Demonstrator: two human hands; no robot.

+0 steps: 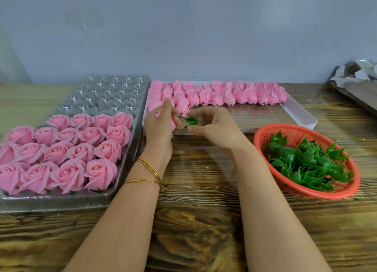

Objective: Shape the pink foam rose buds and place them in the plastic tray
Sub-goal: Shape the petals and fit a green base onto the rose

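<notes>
Hands close together above the bench [193, 220]: left hand [159, 129] grips a pink bud [158, 112], right hand [216, 127] pinches a green leaf cap [191, 121] beside its base. Plastic tray [106, 94] at left holds finished roses [67, 149]; white box [302, 116] of buds [234, 93] behind, red basket [306, 192] right.

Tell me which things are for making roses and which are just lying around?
For the job: pink bud in the left hand, green leaf cup in the right hand, white box of buds, red basket of leaf cups, plastic tray with finished roses.
Lying about: crumpled grey paper.
</notes>
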